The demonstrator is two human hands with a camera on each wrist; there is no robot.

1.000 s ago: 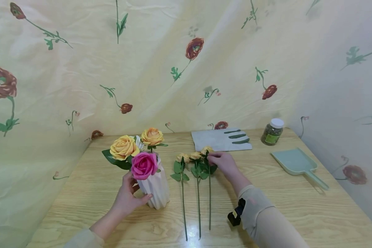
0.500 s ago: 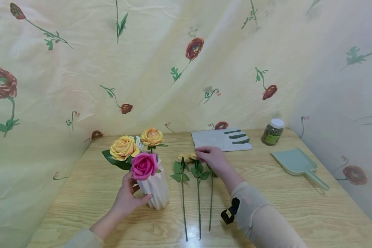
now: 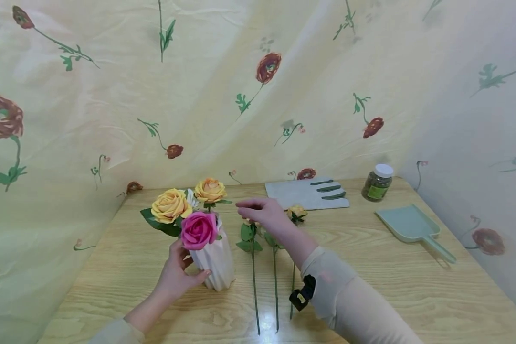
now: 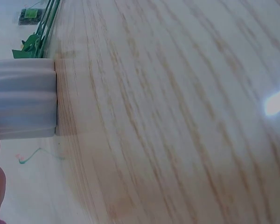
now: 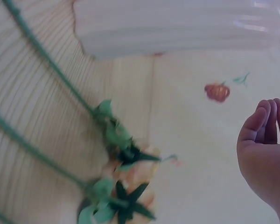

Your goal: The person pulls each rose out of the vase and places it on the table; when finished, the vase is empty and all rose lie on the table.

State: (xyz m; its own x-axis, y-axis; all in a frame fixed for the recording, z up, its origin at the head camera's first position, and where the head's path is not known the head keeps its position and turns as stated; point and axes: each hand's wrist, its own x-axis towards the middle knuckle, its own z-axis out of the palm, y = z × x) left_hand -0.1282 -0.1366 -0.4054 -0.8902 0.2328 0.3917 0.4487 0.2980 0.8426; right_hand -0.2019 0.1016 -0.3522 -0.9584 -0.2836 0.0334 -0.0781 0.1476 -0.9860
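Bright, soft light — table (image 3: pixel 412 286) glare (wrist views blurred)

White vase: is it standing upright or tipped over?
Upright. The white vase stands on the table with three roses rising from its mouth; the left hand grips its side.

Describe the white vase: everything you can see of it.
The vase is white, with vertical ribs or folds, matte like ceramic or paper, though the material is not sure. It stands upright on the wooden table, left of three loose stems. It holds a pink rose in front and two yellow-orange roses behind, with green leaves. The left hand grips its side, thumb toward the front. The right hand hovers apart from it, above the loose stems.
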